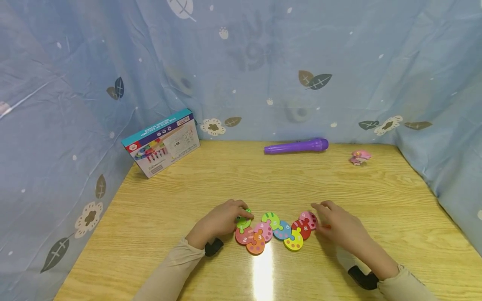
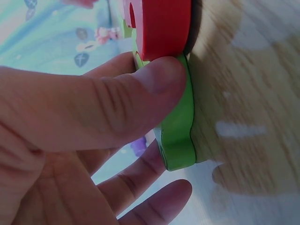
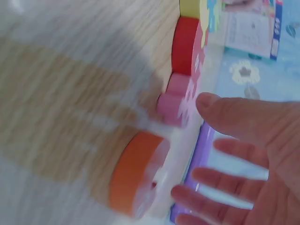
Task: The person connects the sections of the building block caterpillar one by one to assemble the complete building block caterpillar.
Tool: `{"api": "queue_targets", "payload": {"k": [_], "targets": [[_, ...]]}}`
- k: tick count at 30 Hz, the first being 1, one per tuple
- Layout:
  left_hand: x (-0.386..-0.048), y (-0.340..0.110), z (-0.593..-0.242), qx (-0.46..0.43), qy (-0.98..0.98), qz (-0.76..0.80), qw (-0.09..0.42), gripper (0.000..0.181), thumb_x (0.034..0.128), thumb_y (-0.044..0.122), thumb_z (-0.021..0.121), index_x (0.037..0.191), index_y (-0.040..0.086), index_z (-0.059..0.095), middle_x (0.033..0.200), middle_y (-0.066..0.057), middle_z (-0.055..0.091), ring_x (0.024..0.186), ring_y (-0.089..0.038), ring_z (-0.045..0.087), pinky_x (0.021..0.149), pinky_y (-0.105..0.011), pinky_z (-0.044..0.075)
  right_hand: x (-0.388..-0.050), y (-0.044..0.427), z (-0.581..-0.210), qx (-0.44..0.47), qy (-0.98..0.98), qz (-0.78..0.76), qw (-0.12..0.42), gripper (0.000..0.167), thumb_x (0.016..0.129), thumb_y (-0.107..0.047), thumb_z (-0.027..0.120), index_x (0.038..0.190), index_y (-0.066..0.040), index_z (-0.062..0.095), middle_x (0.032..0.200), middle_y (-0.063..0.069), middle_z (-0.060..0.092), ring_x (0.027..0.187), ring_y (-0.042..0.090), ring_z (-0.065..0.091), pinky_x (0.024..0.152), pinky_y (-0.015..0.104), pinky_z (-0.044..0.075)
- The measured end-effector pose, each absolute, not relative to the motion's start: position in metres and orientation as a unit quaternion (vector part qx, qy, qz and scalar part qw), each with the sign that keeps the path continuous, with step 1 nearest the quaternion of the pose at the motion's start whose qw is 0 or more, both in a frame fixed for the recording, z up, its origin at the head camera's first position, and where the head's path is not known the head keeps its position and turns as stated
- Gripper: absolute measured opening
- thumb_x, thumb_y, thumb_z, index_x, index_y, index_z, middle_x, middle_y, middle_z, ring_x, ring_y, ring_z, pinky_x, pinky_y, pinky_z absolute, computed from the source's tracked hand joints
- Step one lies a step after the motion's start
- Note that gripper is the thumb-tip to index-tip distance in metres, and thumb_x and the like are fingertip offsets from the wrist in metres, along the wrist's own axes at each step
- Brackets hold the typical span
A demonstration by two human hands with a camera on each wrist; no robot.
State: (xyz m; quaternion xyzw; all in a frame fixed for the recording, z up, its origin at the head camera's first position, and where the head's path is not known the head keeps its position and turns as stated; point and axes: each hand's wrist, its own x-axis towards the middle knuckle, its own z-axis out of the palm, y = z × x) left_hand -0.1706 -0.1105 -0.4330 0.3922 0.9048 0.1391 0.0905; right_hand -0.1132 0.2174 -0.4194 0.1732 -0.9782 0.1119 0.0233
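A chain of numbered wooden caterpillar puzzle pieces lies on the table, in red, orange, pink, green, blue and yellow. At its left end is the green caterpillar head piece. My left hand pinches this piece, thumb against its near side and fingers beyond it. To the right, my right hand hovers with loosely bent, spread fingers beside the pink 9 piece. A separate orange piece sits on the table below that hand, mostly hidden by it in the head view.
A purple toy microphone lies along the back of the table. A small pink toy is at the back right. At the back left stands a printed toy box. Blue patterned cloth surrounds the table's back and sides.
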Motion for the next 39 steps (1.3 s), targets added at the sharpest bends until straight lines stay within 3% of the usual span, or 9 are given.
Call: {"api": "queue_targets", "payload": {"k": [6,9,16,25,39], "targets": [[-0.171,-0.112,-0.432,0.393,0.905,0.138,0.087,0.05,0.0783,-0.009,0.059,0.115,0.023,0.067,0.117,-0.002,0.056,0.106,-0.02,0.053,0.089,-0.032,0.045,-0.1,0.231,-0.42,0.068,-0.991,0.117,-0.02,0.075,0.07,-0.047,0.074,0.123,0.001,0.051,0.093,0.012,0.056,0.064,0.017,0.051,0.045,0.031,0.04],[-0.171,-0.113,-0.432,0.389,0.906,0.142,0.089,0.049,0.0786,-0.009,0.059,0.115,0.022,0.068,0.117,-0.002,0.056,0.106,-0.02,0.053,0.088,-0.032,0.045,-0.096,0.233,-0.425,0.045,-0.991,0.118,-0.036,0.075,0.07,-0.052,0.072,0.117,0.003,0.053,0.088,0.011,0.057,0.064,0.019,0.052,0.046,0.033,0.042],[-0.17,-0.114,-0.432,0.384,0.908,0.144,0.089,0.05,0.078,-0.01,0.058,0.115,0.022,0.068,0.117,-0.002,0.056,0.106,-0.021,0.053,0.088,-0.032,0.045,-0.093,0.228,-0.434,0.039,-0.989,0.141,-0.016,0.041,0.071,-0.031,0.078,0.095,-0.004,0.059,0.08,0.004,0.05,0.059,0.014,0.045,0.046,0.027,0.038],[-0.17,-0.114,-0.432,0.379,0.909,0.146,0.093,0.049,0.0788,-0.009,0.059,0.115,0.023,0.068,0.118,-0.002,0.056,0.107,-0.021,0.052,0.088,-0.033,0.045,-0.093,0.214,-0.429,0.092,-0.985,0.145,0.031,0.046,0.068,-0.025,0.08,0.103,-0.002,0.064,0.09,0.005,0.057,0.067,0.013,0.051,0.054,0.029,0.045],[-0.17,-0.114,-0.433,0.383,0.908,0.142,0.094,0.05,0.0787,-0.01,0.059,0.116,0.023,0.067,0.119,-0.002,0.056,0.108,-0.021,0.052,0.091,-0.033,0.044,-0.096,0.203,-0.435,0.083,-0.987,0.14,0.005,0.047,0.068,-0.025,0.079,0.105,-0.001,0.063,0.089,0.006,0.056,0.065,0.013,0.047,0.051,0.026,0.04]]}}
